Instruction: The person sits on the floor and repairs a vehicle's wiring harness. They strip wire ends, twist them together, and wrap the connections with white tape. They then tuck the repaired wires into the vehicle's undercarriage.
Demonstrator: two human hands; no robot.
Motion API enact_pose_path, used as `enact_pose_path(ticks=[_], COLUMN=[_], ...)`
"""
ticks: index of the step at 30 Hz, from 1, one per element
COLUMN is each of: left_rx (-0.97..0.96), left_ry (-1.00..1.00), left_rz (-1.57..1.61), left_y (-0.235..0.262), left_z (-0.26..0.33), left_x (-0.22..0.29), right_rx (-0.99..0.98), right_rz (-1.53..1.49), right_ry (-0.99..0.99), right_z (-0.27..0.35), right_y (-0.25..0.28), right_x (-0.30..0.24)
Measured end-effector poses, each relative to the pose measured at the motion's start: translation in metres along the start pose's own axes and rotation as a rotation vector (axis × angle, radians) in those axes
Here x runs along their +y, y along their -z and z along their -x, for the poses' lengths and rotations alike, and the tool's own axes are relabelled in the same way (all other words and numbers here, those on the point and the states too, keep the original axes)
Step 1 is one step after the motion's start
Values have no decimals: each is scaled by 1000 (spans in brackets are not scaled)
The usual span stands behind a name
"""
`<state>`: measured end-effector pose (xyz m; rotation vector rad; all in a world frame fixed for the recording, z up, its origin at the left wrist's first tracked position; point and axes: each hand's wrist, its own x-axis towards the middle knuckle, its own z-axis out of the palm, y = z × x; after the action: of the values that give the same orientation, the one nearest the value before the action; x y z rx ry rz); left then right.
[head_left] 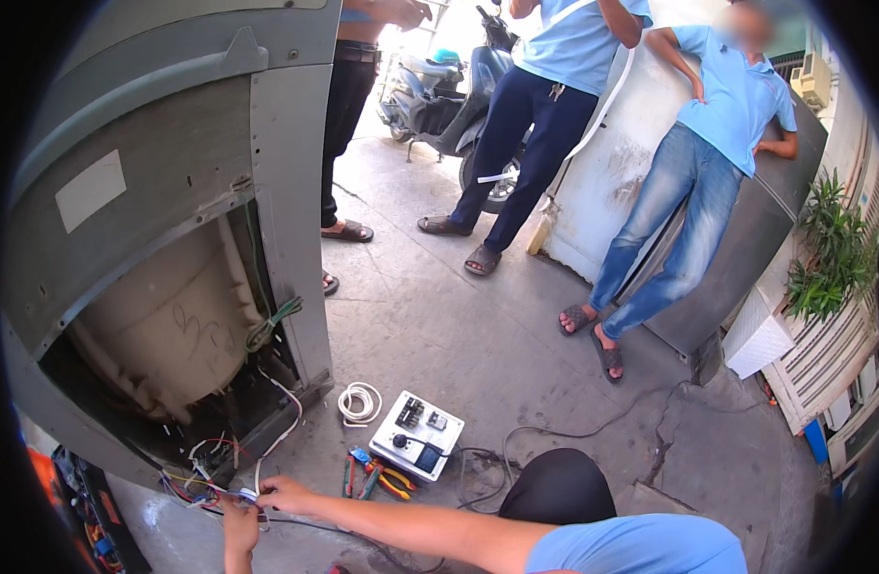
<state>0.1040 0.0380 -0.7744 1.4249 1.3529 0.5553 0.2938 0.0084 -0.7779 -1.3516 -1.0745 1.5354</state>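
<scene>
My left hand [238,525] is closed on thin coloured wires at the lower left. Just to its right, my right hand [284,495] pinches at the same bundle, close to a white cable [299,413]. The wire bundle [192,486] comes out of the open bottom of a large grey appliance [291,115], which has a pale drum [176,316] inside. Higher up, a coil of green wire [267,330] hangs at the opening's edge. Exactly which wires sit between my fingers is too small to tell.
Pliers [394,483] with orange-black handles and other hand tools lie beside a white box with sockets [422,430]. A coiled white cable [360,405] is behind them. A black cord [592,435] crosses the floor. Three people stand ahead near a scooter [458,105]; a toolbox [100,507] is at left.
</scene>
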Motion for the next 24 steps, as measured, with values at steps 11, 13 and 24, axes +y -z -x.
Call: enact_pose_path(ticks=[11,13,24], left_rx=[-278,-296,-163], left_ry=[202,207,-10], left_rz=[455,511,258], left_y=[-11,-20,-15], left_z=[39,35,56], left_x=[39,40,43], right_rx=[-127,-72,-503], right_rz=[731,900,1375], right_ry=[184,253,790], right_z=[29,41,41], right_y=[15,24,51], right_x=[-22,-43,-106])
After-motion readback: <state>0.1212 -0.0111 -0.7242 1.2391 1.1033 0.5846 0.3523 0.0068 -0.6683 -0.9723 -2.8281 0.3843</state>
